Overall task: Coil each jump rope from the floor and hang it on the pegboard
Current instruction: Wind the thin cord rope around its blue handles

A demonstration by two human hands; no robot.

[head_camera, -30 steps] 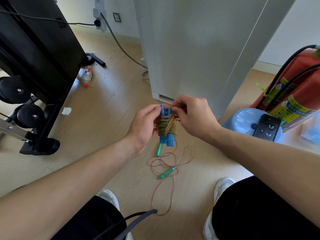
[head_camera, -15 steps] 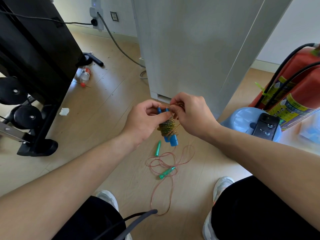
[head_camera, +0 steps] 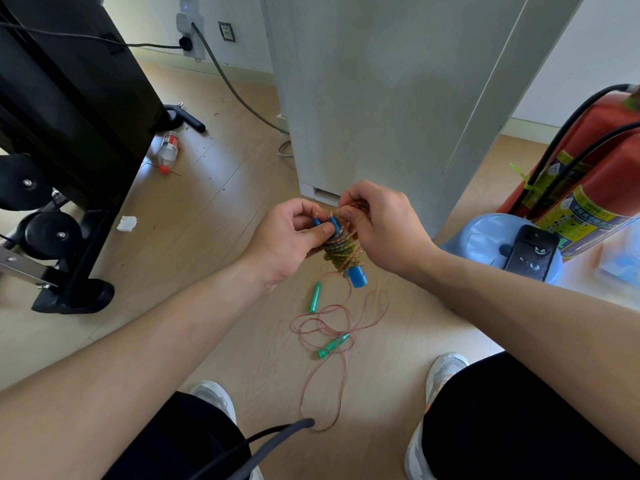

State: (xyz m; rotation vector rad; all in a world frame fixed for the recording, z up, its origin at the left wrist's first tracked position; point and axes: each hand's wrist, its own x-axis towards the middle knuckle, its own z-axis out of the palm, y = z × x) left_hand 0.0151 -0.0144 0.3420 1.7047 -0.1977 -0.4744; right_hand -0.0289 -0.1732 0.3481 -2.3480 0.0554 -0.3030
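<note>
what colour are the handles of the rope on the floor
Green, both handles; seen best in the head view.

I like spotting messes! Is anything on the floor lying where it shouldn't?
Yes. A clear plastic bottle with a red cap lies tipped on its side by the black exercise machine, and a crumpled white scrap sits nearby like litter.

1. Floor [head_camera: 214,216]: wood-look planks, smooth, low satin sheen.
2. Blue handles [head_camera: 357,276]: smooth moulded plastic, slight gloss.
3. Wound cord [head_camera: 341,249]: braided fibre flecked green, yellow and orange, rough and matt.
4. Loose rope [head_camera: 322,325]: clear pinkish plastic line, glossy.
5. Green handles [head_camera: 314,296]: translucent plastic, smooth.
6. Cabinet [head_camera: 381,98]: pale grey panels, matt, faint grain.
7. Fire extinguisher [head_camera: 602,161]: red painted shell, glossy, with a shiny printed label.
8. Basin [head_camera: 485,237]: light blue plastic, smooth.
</note>
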